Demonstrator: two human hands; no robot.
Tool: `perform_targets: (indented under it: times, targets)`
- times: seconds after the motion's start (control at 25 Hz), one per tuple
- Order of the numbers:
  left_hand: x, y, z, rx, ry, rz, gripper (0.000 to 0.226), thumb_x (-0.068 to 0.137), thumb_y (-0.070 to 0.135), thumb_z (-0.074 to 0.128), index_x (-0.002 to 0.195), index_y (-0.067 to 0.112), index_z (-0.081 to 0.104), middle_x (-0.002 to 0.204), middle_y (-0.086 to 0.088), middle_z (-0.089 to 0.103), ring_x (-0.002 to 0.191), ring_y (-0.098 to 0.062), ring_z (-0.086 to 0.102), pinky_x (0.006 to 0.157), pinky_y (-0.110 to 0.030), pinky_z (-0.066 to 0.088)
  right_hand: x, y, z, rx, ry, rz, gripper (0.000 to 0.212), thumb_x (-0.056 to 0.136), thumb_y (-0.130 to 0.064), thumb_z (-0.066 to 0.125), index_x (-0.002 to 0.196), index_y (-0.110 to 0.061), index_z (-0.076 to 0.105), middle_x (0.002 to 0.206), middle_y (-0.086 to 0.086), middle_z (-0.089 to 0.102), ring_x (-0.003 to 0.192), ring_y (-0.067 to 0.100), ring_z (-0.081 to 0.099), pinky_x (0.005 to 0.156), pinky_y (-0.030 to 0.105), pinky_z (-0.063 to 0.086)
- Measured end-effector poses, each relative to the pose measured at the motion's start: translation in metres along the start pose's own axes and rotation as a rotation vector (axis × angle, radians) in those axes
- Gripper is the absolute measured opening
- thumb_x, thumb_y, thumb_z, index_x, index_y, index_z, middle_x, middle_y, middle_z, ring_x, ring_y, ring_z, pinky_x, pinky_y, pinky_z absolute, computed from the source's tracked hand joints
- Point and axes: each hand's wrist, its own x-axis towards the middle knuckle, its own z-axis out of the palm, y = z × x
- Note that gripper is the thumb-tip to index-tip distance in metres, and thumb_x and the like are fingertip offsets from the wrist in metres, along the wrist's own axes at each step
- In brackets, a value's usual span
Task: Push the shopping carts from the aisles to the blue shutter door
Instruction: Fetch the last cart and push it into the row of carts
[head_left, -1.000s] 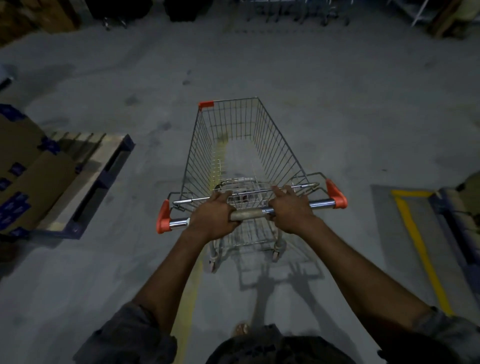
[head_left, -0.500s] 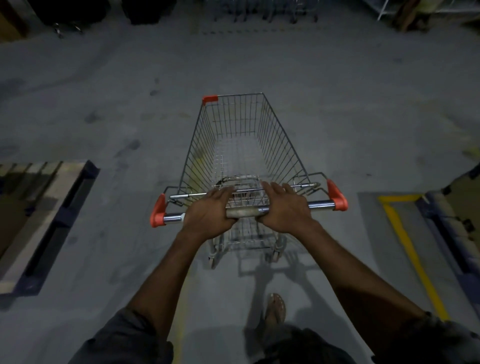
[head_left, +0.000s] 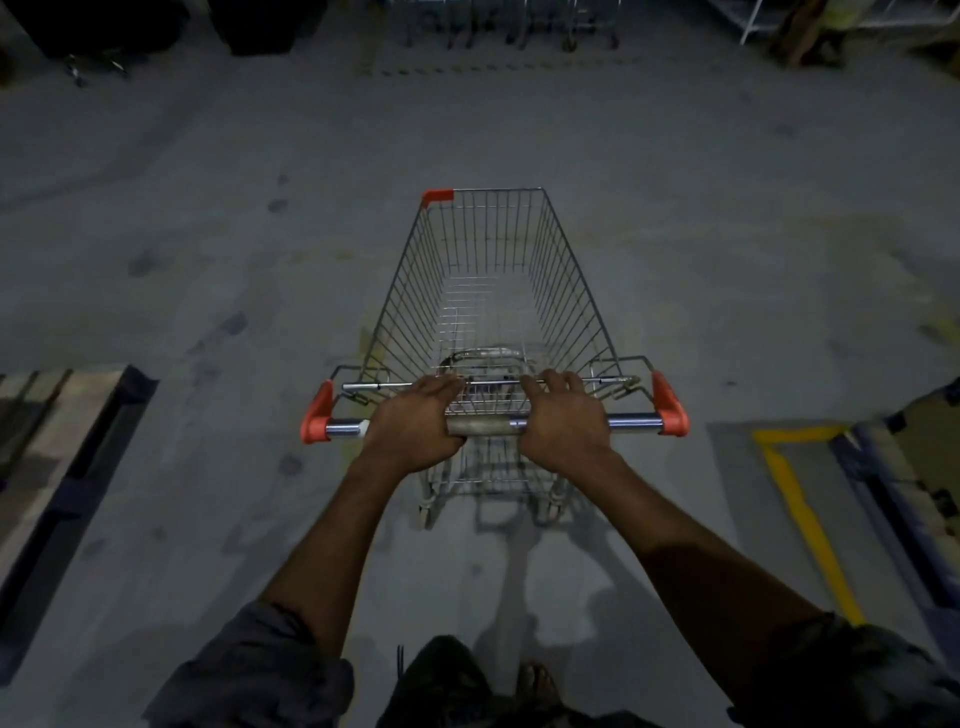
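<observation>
As hands (head_left: 413, 423) (head_left: 563, 422) grip cart (head_left: 571, 306), pallet (head_left: 67, 441) left

The cart (head_left: 493, 291) rolls forward over the floor (head_left: 208, 208), and its basket now points straight ahead rather than slightly off to one side. The wooden pallet (head_left: 62, 447) on the left slides back toward the lower left edge, and the cardboard boxes that lay on it a second ago drop out of sight. The faded yellow stripe that ran under the cart is no longer seen. The yellow line (head_left: 800, 499) on the right sits a little lower. The sandalled foot (head_left: 537, 675) swings from mid-stride to the bottom edge, right of centre.
</observation>
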Motion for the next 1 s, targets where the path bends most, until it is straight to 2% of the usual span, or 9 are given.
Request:
perform_targets:
  times: [0.24,0.4,0.52,0.64,0.72,0.8,0.84,0.92,1.0]
  targets:
    - [0.118,-0.014,0.004,0.009,0.035,0.064,0.077,0.075,0.047,0.074,0.145,0.022,0.056,0.148,0.002,0.057,0.134,-0.022,0.055,0.099,-0.041,0.052,0.105,0.036,-0.018,-0.014,0.045,0.008,0.079,0.076,-0.035,0.064,0.152,-0.028,0.045,0.152,0.005,0.05,0.139,0.031,0.045,0.098,0.047,0.052]
    - [0.206,-0.034,0.007,0.027,0.004,0.107,0.079,0.077,0.049,0.071,0.149,0.026,0.048,0.154,0.003,0.05,0.139,-0.02,0.049,0.101,-0.041,0.051,0.182,0.059,-0.03,0.001,0.112,0.015,0.062,0.071,-0.03,0.068,0.132,-0.023,0.059,0.137,0.002,0.061,0.125,0.027,0.056,0.087,0.041,0.054]
    - [0.272,-0.051,0.004,0.034,-0.044,0.158,0.076,0.08,0.053,0.07,0.149,0.028,0.048,0.158,0.002,0.044,0.143,-0.022,0.043,0.105,-0.044,0.05,0.243,0.069,-0.045,-0.052,0.07,0.039,0.052,0.074,-0.037,0.066,0.125,-0.024,0.069,0.151,0.003,0.052,0.138,0.028,0.047,0.099,0.044,0.05]
    - [0.336,-0.066,-0.002,0.021,-0.073,0.191,0.066,0.078,0.05,0.07,0.139,0.027,0.059,0.159,0.001,0.043,0.142,-0.025,0.044,0.103,-0.046,0.051,0.302,0.078,-0.059,-0.009,0.023,0.073,0.063,0.076,-0.048,0.069,0.137,-0.032,0.063,0.161,0.0,0.041,0.148,0.026,0.036,0.112,0.045,0.042]
    - [0.376,-0.075,-0.004,0.037,-0.062,0.198,0.052,0.078,0.048,0.07,0.125,0.024,0.069,0.157,0.002,0.045,0.139,-0.023,0.047,0.099,-0.044,0.054,0.339,0.091,-0.065,0.018,0.075,0.026,0.073,0.073,-0.068,0.07,0.137,-0.034,0.063,0.159,-0.002,0.044,0.145,0.023,0.04,0.111,0.042,0.042]
    - [0.416,-0.081,-0.005,0.073,-0.034,0.2,0.046,0.079,0.046,0.07,0.117,0.021,0.072,0.156,0.002,0.046,0.138,-0.022,0.048,0.095,-0.042,0.055,0.372,0.104,-0.07,0.031,0.132,-0.039,0.085,0.071,-0.092,0.053,0.134,-0.035,0.065,0.155,-0.006,0.049,0.139,0.02,0.047,0.107,0.04,0.044]
    - [0.435,-0.083,-0.004,0.085,-0.015,0.2,0.044,0.079,0.046,0.07,0.114,0.02,0.073,0.156,0.003,0.047,0.137,-0.021,0.049,0.094,-0.04,0.056,0.39,0.11,-0.071,0.027,0.16,-0.066,0.091,0.073,-0.098,0.041,0.133,-0.035,0.065,0.153,-0.006,0.052,0.136,0.019,0.05,0.105,0.039,0.044]
    - [0.476,-0.088,-0.002,0.122,0.024,0.201,0.04,0.08,0.047,0.071,0.108,0.021,0.077,0.154,0.005,0.049,0.134,-0.018,0.052,0.088,-0.037,0.055,0.427,0.123,-0.071,0.018,0.221,-0.085,0.093,0.08,-0.098,0.026,0.132,-0.031,0.066,0.145,-0.004,0.059,0.127,0.02,0.056,0.099,0.037,0.047]
    - [0.517,-0.093,0.0,0.143,0.074,0.201,0.037,0.078,0.049,0.071,0.101,0.021,0.079,0.15,0.006,0.053,0.126,-0.016,0.059,0.082,-0.034,0.055,0.466,0.134,-0.071,0.017,0.301,-0.084,0.087,0.087,-0.092,0.025,0.126,-0.028,0.068,0.132,-0.003,0.067,0.116,0.019,0.06,0.091,0.035,0.05]
